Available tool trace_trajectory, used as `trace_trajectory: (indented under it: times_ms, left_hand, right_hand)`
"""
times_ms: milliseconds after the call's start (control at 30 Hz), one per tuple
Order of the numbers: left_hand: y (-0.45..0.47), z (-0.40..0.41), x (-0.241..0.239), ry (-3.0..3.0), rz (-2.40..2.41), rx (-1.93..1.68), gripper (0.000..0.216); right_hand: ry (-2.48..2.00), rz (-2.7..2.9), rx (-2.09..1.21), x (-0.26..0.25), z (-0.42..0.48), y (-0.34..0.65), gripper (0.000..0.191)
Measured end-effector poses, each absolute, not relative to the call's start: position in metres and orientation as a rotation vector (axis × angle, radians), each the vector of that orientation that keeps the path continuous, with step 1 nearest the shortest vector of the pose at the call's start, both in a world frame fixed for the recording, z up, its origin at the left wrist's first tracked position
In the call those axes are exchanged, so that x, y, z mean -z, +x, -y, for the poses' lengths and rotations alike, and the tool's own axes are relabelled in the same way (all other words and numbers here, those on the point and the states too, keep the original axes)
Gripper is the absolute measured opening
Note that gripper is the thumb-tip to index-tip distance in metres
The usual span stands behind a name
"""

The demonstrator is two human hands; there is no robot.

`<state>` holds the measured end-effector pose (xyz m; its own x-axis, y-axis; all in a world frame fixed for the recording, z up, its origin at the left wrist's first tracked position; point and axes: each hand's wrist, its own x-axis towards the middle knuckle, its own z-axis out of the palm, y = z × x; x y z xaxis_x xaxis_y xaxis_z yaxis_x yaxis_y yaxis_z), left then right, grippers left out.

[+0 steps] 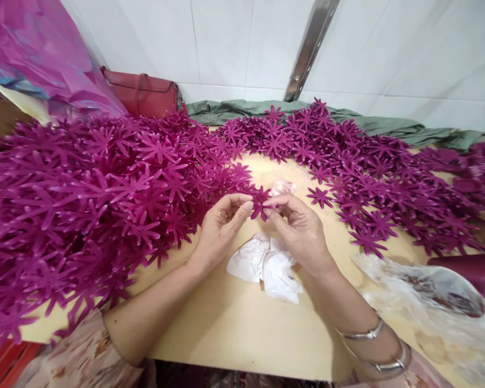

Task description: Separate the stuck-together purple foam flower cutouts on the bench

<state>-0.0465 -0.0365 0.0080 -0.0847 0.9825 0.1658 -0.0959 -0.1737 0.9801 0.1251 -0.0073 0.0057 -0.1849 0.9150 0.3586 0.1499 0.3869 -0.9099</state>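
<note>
Both my hands meet over the middle of the pale wooden table (234, 323). My left hand (221, 223) and my right hand (297, 226) pinch one magenta star-shaped flower piece (260, 202) between their fingertips, fingers closed on it. A huge heap of the same magenta flower pieces (84, 205) lies to the left. Another spread of them (372, 178) curves round the back and right. A crumpled white paper or cloth (267, 264) lies on the table just below my hands. Two silver bangles (382, 350) circle my right wrist.
A clear plastic bag (436, 307) lies at the right front, beside a dark maroon roll (472, 269). A red handbag (143, 94) and green cloth (234, 110) sit against the white tiled wall. Pink plastic sheeting (36, 54) hangs at the upper left. A small clear wrapper (283, 186) lies beyond my hands.
</note>
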Motion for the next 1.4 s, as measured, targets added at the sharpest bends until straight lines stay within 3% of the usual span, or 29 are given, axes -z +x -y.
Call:
trace_trajectory:
  times_ms: [167, 333, 567, 767, 900, 1067, 1167, 1400]
  left_hand:
    - [-0.046, 0.035, -0.006, 1.195, -1.092, -1.379, 0.025]
    - [-0.045, 0.031, -0.002, 1.046, -1.008, -1.460, 0.030]
    - [-0.046, 0.032, -0.004, 1.073, -1.001, -1.504, 0.029]
    - [-0.049, 0.029, 0.001, 1.006, -0.960, -1.428, 0.034]
    - [-0.048, 0.030, 0.004, 1.066, -0.979, -1.430, 0.034]
    - [-0.048, 0.034, 0.005, 1.413, -1.180, -1.506, 0.021]
    - [-0.048, 0.035, 0.005, 1.550, -1.238, -1.484, 0.013]
    - [-0.043, 0.037, 0.003, 1.361, -1.189, -1.473, 0.016]
  right_hand:
    - [-0.862, 1.787, -0.617, -0.012, 0.010, 0.127, 0.018]
    - [-0.855, 1.727, -0.706, -0.013, 0.010, 0.126, 0.033]
    - [-0.797, 1.934, -0.644, -0.014, 0.006, 0.130, 0.038]
    - [-0.846, 1.974, -0.693, -0.003, 0.001, 0.132, 0.035]
    - [-0.967, 1.932, -0.731, -0.002, 0.003, 0.132, 0.023]
    - [-1.030, 1.888, -0.720, -0.003, 0.006, 0.131, 0.012]
    - [-1.028, 1.846, -0.717, -0.004, 0.007, 0.130, 0.010]
    - [-0.997, 1.736, -0.829, -0.002, 0.010, 0.121, 0.013]
